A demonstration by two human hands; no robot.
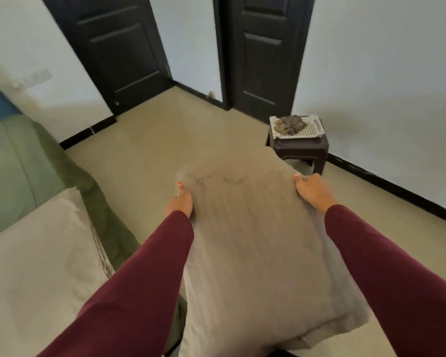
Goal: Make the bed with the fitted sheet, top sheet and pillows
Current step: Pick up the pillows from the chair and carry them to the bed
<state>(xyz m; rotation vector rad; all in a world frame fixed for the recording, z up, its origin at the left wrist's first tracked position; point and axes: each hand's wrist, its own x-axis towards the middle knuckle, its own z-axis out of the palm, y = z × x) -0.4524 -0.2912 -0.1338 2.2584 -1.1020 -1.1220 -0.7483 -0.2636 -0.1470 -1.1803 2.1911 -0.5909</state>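
While hands (180,202) (313,190) grip pillow (255,240), stool (300,148) stands beyond, bed (36,253) left.

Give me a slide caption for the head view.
Both hands, left hand and right hand, hold a beige pillow beside the bed.

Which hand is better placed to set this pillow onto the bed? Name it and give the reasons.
Left. Both hands grip the pillow, but the left hand holds the edge nearer the bed, which lies on that side. The right hand holds the far edge, towards the stool.
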